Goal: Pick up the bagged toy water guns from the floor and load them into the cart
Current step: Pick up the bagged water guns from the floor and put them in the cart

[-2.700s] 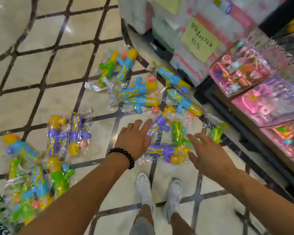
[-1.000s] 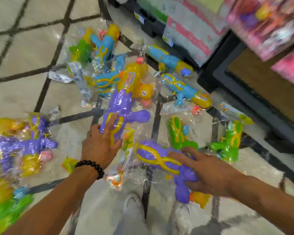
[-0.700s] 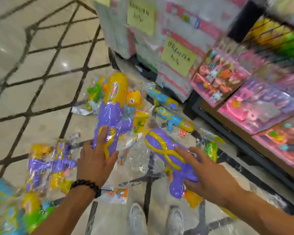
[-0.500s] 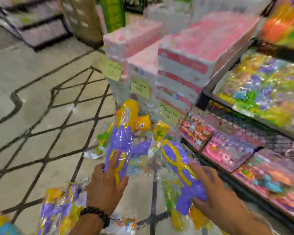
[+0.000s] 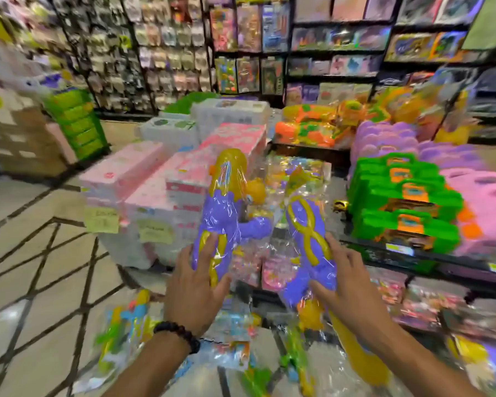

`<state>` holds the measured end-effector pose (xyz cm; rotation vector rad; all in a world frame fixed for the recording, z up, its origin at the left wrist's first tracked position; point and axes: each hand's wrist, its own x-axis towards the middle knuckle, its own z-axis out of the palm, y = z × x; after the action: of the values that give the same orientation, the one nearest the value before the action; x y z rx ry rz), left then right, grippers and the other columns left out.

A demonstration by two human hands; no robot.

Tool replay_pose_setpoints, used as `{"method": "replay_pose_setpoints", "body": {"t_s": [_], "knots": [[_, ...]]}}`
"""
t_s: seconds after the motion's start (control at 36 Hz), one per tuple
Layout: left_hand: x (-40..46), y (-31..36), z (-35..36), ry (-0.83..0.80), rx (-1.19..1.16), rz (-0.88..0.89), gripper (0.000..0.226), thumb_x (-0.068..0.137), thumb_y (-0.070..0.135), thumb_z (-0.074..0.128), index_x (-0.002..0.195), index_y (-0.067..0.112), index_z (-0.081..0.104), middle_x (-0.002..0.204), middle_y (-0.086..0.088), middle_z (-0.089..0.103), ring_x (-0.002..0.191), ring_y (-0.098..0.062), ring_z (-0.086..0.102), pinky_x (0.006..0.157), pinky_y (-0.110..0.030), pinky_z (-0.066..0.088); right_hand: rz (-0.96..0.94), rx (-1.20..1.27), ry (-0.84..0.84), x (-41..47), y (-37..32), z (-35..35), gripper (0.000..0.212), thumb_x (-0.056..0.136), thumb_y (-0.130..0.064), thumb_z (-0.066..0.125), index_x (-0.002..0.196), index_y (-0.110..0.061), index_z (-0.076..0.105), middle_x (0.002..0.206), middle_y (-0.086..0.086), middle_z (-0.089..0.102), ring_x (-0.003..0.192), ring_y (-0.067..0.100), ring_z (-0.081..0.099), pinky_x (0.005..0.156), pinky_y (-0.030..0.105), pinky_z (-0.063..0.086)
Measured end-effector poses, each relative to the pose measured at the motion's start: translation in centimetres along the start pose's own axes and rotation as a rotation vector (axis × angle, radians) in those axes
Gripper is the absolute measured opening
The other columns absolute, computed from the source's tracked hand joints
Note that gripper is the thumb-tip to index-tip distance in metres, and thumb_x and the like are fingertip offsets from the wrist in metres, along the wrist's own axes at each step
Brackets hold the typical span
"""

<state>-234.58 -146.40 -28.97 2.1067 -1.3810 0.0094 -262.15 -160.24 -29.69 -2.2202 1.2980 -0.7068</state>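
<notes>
1. The floor (image 5: 35, 270) is pale tile with dark lines crossing in diamonds, in a toy shop aisle; tall racks (image 5: 166, 44) of packed goods fill the back.
2. Stacked pink boxes (image 5: 166, 190) stand just ahead, and a low shelf (image 5: 413, 253) on the right carries green cases (image 5: 398, 207) and pink ones.
3. Yellow paper notes (image 5: 101, 220) are stuck on the boxes; their writing is too blurred to read.
4. The left hand (image 5: 194, 287) has its fingers closed around a bagged purple and yellow water gun (image 5: 224, 207), held upright.
5. The right hand (image 5: 347, 285) grips a second bagged purple gun (image 5: 308, 239).
6. More bagged guns (image 5: 126, 328) lie on the floor below.
</notes>
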Motion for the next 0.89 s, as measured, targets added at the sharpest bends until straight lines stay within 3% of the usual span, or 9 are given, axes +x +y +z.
{"method": "replay_pose_setpoints", "body": {"t_s": [0.11, 0.25, 0.36, 0.44, 0.56, 0.69, 0.75, 0.81, 0.89], "knots": [[0.6, 4.4, 1.8, -0.056, -0.048, 0.116, 0.081, 0.085, 0.064, 0.054, 0.155, 0.056, 0.014, 0.144, -0.01, 0.037, 0.13, -0.038, 0.049, 0.09, -0.053, 0.055, 0.116, 0.001, 0.105, -3.2, 2.4, -3.6, 0.1, 0.083, -0.047, 0.074, 0.153, -0.065, 0.004, 0.138, -0.012, 0.036, 0.086, 0.005, 0.06, 0.061, 0.032, 0.051], [0.6, 10.8, 5.9, -0.195, -0.118, 0.264, 0.093, 0.085, 0.042, 0.075, 0.158, 0.049, 0.017, 0.149, -0.013, 0.032, 0.138, -0.038, 0.043, 0.097, -0.056, 0.051, 0.291, -0.006, 0.27, -8.0, 6.8, -7.8, 0.107, 0.076, -0.047, 0.077, 0.155, -0.062, 0.007, 0.13, -0.01, 0.038, 0.105, 0.015, 0.056, 0.072, 0.03, 0.045], [0.1, 17.3, 9.3, -0.277, -0.141, 0.377, 0.089, 0.086, 0.047, 0.073, 0.157, 0.048, 0.02, 0.149, -0.017, 0.033, 0.135, -0.04, 0.046, 0.094, -0.052, 0.052, 0.405, -0.057, 0.38, -12.4, 10.4, -11.5, 0.108, 0.077, -0.047, 0.077, 0.152, -0.066, 0.002, 0.137, -0.006, 0.036, 0.122, 0.019, 0.052, 0.085, 0.031, 0.045], [-0.5, 22.4, 11.9, -0.317, -0.179, 0.465, 0.091, 0.086, 0.049, 0.071, 0.155, 0.056, 0.012, 0.152, -0.016, 0.029, 0.141, -0.04, 0.04, 0.097, -0.055, 0.049, 0.504, -0.084, 0.45, -15.5, 13.0, -14.8, 0.107, 0.078, -0.046, 0.076, 0.155, -0.06, 0.003, 0.14, -0.006, 0.036, 0.125, 0.02, 0.053, 0.09, 0.04, 0.052], [-1.6, 29.6, 15.5, -0.368, -0.192, 0.562, 0.097, 0.085, 0.047, 0.075, 0.154, 0.058, 0.008, 0.151, -0.016, 0.031, 0.14, -0.04, 0.041, 0.101, -0.056, 0.048, 0.593, -0.075, 0.524, -19.4, 17.1, -19.4, 0.104, 0.082, -0.04, 0.075, 0.158, -0.054, 0.005, 0.152, 0.0, 0.037, 0.14, 0.022, 0.04, 0.104, 0.049, 0.048], [-3.5, 38.4, 20.2, -0.439, -0.181, 0.647, 0.095, 0.083, 0.047, 0.076, 0.153, 0.054, 0.012, 0.148, -0.015, 0.034, 0.132, -0.041, 0.048, 0.096, -0.052, 0.05, 0.706, -0.07, 0.632, -24.3, 23.3, -24.8, 0.106, 0.081, -0.04, 0.076, 0.157, -0.056, 0.004, 0.14, 0.003, 0.039, 0.12, 0.022, 0.052, 0.092, 0.042, 0.051], [-4.4, 41.6, 22.1, -0.467, -0.173, 0.683, 0.093, 0.085, 0.051, 0.072, 0.155, 0.052, 0.012, 0.149, -0.015, 0.031, 0.131, -0.042, 0.049, 0.095, -0.052, 0.052, 0.734, -0.072, 0.689, -26.1, 25.7, -26.7, 0.106, 0.078, -0.046, 0.074, 0.153, -0.064, 0.002, 0.135, -0.004, 0.039, 0.109, 0.018, 0.058, 0.074, 0.037, 0.052], [-5.2, 44.6, 23.8, -0.495, -0.164, 0.704, 0.09, 0.086, 0.054, 0.071, 0.157, 0.048, 0.016, 0.148, -0.015, 0.031, 0.131, -0.042, 0.049, 0.095, -0.052, 0.052, 0.762, -0.077, 0.734, -27.6, 27.9, -28.4, 0.105, 0.077, -0.05, 0.073, 0.147, -0.072, -0.002, 0.128, -0.01, 0.037, 0.091, 0.002, 0.058, 0.06, 0.024, 0.043], [-6.7, 48.7, 26.4, -0.517, -0.143, 0.745, 0.089, 0.086, 0.052, 0.071, 0.16, 0.042, 0.021, 0.147, -0.016, 0.032, 0.132, -0.041, 0.048, 0.094, -0.049, 0.052, 0.816, -0.056, 0.767, -29.4, 30.8, -30.7, 0.106, 0.079, -0.049, 0.074, 0.143, -0.076, -0.006, 0.127, -0.011, 0.035, 0.084, -0.001, 0.054, 0.059, 0.022, 0.039]]}}
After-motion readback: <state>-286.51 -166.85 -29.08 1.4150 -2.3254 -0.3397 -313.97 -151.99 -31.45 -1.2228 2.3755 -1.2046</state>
